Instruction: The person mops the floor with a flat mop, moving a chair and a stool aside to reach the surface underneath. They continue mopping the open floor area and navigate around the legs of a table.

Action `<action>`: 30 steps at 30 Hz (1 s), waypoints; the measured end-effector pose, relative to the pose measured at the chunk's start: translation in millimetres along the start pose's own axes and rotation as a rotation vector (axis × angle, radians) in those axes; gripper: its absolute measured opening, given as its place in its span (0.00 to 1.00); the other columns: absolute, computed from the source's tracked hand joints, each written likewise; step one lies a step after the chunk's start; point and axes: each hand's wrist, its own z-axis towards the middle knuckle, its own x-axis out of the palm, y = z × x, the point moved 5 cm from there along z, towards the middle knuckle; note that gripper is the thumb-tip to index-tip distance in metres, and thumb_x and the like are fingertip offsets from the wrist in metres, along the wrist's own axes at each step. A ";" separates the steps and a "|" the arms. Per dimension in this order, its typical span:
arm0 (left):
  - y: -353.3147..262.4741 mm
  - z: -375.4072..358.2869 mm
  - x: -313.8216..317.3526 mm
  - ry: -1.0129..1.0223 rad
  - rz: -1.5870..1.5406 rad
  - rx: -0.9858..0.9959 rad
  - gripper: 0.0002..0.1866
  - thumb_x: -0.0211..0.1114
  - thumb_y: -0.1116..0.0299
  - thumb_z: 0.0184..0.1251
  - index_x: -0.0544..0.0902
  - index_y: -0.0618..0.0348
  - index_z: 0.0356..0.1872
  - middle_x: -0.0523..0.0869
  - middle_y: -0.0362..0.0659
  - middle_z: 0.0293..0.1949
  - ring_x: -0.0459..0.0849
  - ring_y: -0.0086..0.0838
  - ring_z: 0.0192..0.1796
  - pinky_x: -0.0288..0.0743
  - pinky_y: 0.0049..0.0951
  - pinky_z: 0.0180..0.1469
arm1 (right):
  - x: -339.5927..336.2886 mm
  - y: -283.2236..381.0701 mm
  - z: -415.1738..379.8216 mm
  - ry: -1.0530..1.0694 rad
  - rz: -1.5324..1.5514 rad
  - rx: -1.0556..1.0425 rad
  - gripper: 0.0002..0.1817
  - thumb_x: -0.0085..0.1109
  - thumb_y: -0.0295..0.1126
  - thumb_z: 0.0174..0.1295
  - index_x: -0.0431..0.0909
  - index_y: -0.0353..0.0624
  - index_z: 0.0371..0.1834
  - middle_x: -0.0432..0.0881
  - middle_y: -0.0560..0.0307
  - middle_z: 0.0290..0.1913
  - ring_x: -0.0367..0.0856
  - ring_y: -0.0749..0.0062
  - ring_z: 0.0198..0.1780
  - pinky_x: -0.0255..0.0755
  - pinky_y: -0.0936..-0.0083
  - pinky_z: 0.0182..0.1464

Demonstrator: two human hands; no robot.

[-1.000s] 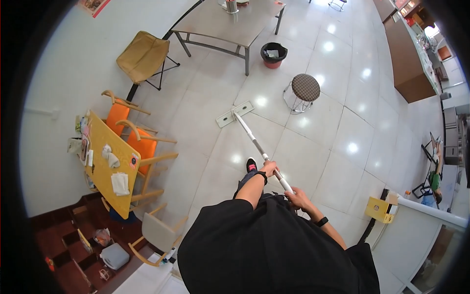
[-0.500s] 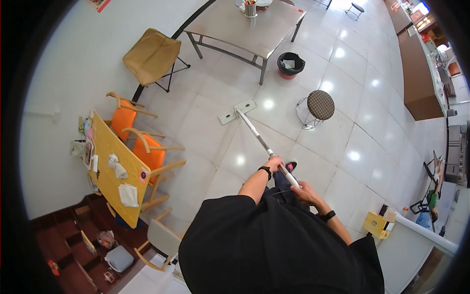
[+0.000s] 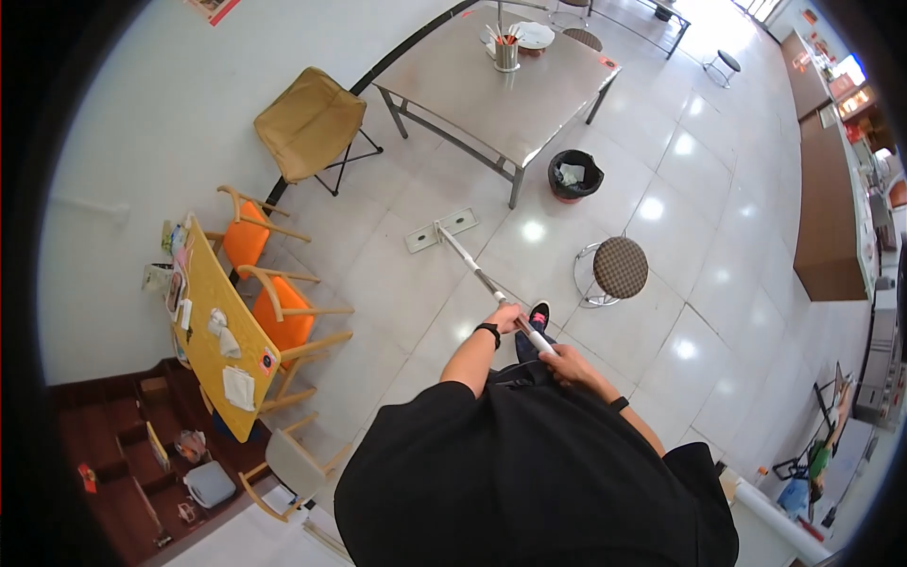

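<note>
A flat mop with a white pole (image 3: 460, 251) reaches from my body out over the tiled floor. Its rectangular head (image 3: 442, 231) lies flat on the tiles, short of the metal table. My left hand (image 3: 507, 318), with a black band at the wrist, is wrapped round the middle of the pole. Nearer my body, my right hand (image 3: 570, 367) grips the pole's white upper end. One dark shoe with pink (image 3: 539, 316) shows just beyond the pole.
A metal table (image 3: 472, 90) stands ahead, with a tan folding chair (image 3: 310, 123) at its left. A black-lined bin (image 3: 575, 177) and a round checkered stool (image 3: 621, 267) are to the right. Orange chairs (image 3: 283, 312) flank a yellow table (image 3: 222, 302) at left.
The mop head has shifted slightly left in view, and both hands have moved a little left with the pole. The table, bin and stool appear lower in view.
</note>
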 end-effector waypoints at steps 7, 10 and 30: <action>-66.1 30.8 26.0 -0.002 -0.147 0.123 0.10 0.45 0.68 0.65 0.63 0.65 0.40 0.71 0.44 0.26 0.75 0.33 0.26 0.75 0.35 0.30 | -64.1 76.7 25.7 0.116 0.018 0.018 0.13 0.49 0.39 0.58 0.68 0.38 0.34 0.63 0.66 0.19 0.59 0.86 0.13 0.53 0.87 0.09; -93.6 26.6 31.5 -0.086 -0.200 0.117 0.11 0.45 0.68 0.65 0.62 0.66 0.40 0.70 0.44 0.25 0.74 0.33 0.25 0.75 0.35 0.30 | -78.4 104.4 33.7 0.092 -0.072 0.038 0.13 0.49 0.39 0.58 0.68 0.37 0.35 0.64 0.66 0.19 0.59 0.86 0.13 0.52 0.88 0.09; -306.2 71.7 -45.1 -0.019 -0.316 0.284 0.11 0.43 0.77 0.55 0.64 0.73 0.38 0.74 0.50 0.26 0.77 0.35 0.25 0.75 0.34 0.25 | -76.9 305.8 157.2 0.150 0.081 0.111 0.14 0.52 0.36 0.56 0.68 0.35 0.37 0.66 0.64 0.21 0.59 0.89 0.13 0.49 0.91 0.09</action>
